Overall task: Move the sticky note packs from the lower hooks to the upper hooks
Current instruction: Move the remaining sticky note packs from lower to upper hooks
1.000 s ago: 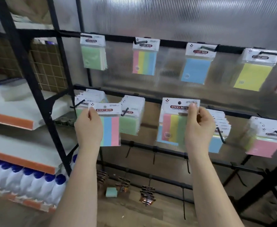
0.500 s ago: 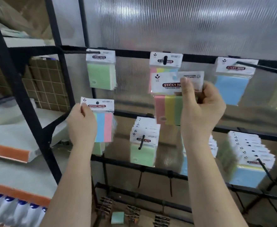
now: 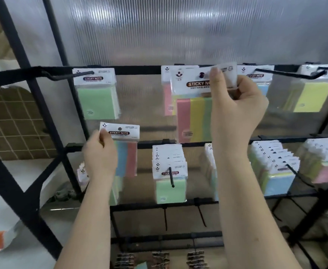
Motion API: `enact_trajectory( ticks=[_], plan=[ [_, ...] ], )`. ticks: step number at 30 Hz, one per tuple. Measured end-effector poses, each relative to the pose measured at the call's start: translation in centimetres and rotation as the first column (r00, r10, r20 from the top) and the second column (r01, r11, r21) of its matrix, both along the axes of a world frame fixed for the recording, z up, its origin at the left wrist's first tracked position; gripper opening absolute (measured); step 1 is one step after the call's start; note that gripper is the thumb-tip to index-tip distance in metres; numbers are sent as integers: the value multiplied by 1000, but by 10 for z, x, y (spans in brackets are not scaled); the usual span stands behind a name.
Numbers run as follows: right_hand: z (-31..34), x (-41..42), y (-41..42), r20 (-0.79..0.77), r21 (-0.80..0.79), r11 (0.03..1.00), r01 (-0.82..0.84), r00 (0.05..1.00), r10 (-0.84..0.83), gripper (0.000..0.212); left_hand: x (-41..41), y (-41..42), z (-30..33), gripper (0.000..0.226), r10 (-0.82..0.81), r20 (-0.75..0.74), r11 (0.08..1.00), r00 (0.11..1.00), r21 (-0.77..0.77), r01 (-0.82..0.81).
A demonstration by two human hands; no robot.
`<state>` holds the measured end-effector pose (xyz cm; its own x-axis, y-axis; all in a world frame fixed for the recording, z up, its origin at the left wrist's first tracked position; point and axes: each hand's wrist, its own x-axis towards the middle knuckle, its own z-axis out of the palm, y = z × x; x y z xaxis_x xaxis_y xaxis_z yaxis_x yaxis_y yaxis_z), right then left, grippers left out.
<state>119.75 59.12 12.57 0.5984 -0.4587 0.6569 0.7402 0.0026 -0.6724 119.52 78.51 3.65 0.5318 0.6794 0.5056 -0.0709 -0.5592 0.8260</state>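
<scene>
My right hand (image 3: 235, 105) pinches the white header of a pink-yellow-green sticky note pack (image 3: 193, 113) and holds it at the upper hook (image 3: 201, 75), whose tip shows through the header hole. Another striped pack hangs behind it. My left hand (image 3: 99, 158) grips the header corner of a blue-pink striped pack (image 3: 126, 150), held between the two rails. On the upper rail (image 3: 136, 69) hang a green pack (image 3: 98, 98), a blue pack partly hidden by my right hand, and a yellow pack (image 3: 312, 94). The lower hooks carry stacks of packs (image 3: 170, 171).
The black metal rack has a slanted post (image 3: 19, 98) at the left and bare hooks (image 3: 201, 214) on lower rails. A ribbed translucent panel backs it. Further stacks (image 3: 273, 167) hang at the lower right. White shelves stand to the left.
My right hand raised the striped pack up to the upper hook, which now shows through its hole. My left hand stays low with its pack. The camera tilted upward.
</scene>
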Motion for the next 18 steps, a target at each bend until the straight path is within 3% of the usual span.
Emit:
enact_trajectory(
  ticks=[7, 18],
  plan=[
    [0, 4, 7, -104, -43, 999, 21, 994, -25, 48, 8, -4, 3, 43, -141, 32, 990, 990, -18, 141],
    [3, 79, 27, -316, -53, 999, 3, 949, -20, 41, 13, 1, 7, 42, -176, 74, 984, 982, -3, 176]
  ],
)
